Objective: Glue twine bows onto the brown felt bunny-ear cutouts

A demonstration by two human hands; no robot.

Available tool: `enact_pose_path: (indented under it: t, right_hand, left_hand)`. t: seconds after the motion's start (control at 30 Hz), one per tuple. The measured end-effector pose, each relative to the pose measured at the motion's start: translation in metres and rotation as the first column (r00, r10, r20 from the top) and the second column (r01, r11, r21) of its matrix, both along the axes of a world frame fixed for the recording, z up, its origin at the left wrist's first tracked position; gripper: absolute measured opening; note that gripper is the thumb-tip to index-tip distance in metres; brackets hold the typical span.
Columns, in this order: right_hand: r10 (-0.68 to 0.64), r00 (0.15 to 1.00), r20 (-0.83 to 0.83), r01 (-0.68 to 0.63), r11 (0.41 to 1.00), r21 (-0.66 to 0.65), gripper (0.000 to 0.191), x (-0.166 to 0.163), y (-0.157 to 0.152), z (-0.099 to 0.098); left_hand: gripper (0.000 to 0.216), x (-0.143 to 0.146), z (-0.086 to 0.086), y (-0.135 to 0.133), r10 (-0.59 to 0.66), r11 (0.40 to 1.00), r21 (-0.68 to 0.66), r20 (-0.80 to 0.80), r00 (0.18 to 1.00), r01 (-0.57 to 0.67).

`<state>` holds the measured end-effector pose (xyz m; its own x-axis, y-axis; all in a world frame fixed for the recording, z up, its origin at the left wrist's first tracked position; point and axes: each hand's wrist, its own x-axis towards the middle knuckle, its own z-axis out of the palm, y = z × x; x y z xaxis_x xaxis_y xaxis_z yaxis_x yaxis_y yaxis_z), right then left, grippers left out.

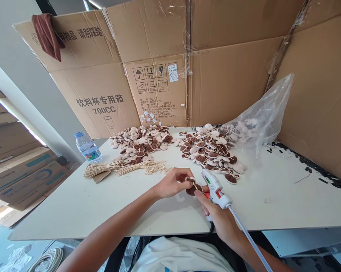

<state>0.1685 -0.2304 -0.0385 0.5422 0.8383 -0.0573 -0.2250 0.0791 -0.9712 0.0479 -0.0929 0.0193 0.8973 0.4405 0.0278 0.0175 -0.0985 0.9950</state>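
Between my two hands is a small brown plush piece (194, 189) with a pale edge and a cord on it. My left hand (174, 183) pinches it from the left with thumb and fingers. A white hot glue gun (215, 185) with a clear glue stick rising from its back sits in my right hand (211, 206), nozzle pointing away to the upper left. My right thumb also touches the plush piece's lower right edge. Beyond my hands lies a pile of brown and cream plush pieces (207, 151), many with cord loops.
Another plush pile (142, 143) is at the back left, behind bundles of beige cords (110, 169). A water bottle (88, 147) stands left of them. A clear plastic bag (261, 117) holds more pieces. Cardboard walls (156, 90) enclose the table's back and right; small black bits (323, 180) line the right edge.
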Motion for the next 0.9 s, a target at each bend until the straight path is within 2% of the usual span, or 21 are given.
enact_pose_path:
  t: [0.37,0.5,0.63,0.77,0.9]
  right_hand:
    - [0.007,1.000,0.016,-0.007,1.000,0.009,0.046,0.000,0.001,-0.001]
    - [-0.007,1.000,-0.021,0.007,1.000,0.014,0.045,0.000,0.003,-0.003]
    - [-0.024,0.998,-0.049,0.024,1.000,0.007,0.046,-0.001,0.004,-0.005]
    - [-0.059,0.997,-0.048,0.060,0.998,0.010,0.048,-0.003,0.006,-0.008]
    - [-0.049,0.998,-0.045,0.049,0.999,0.008,0.049,-0.004,0.007,-0.010]
  left_hand:
    - [0.020,0.001,0.004,-0.004,0.010,0.997,-0.079,0.004,1.000,-0.009]
    - [0.018,-0.002,0.010,0.001,0.018,1.000,-0.003,0.029,0.999,-0.018]
    - [0.023,-0.004,0.012,0.005,0.115,0.993,-0.002,0.084,0.990,-0.115]
    - [0.020,-0.003,0.009,0.008,0.273,0.960,-0.101,0.153,0.950,-0.260]
    - [0.024,-0.002,0.006,0.012,0.363,0.922,-0.209,0.167,0.916,-0.327]
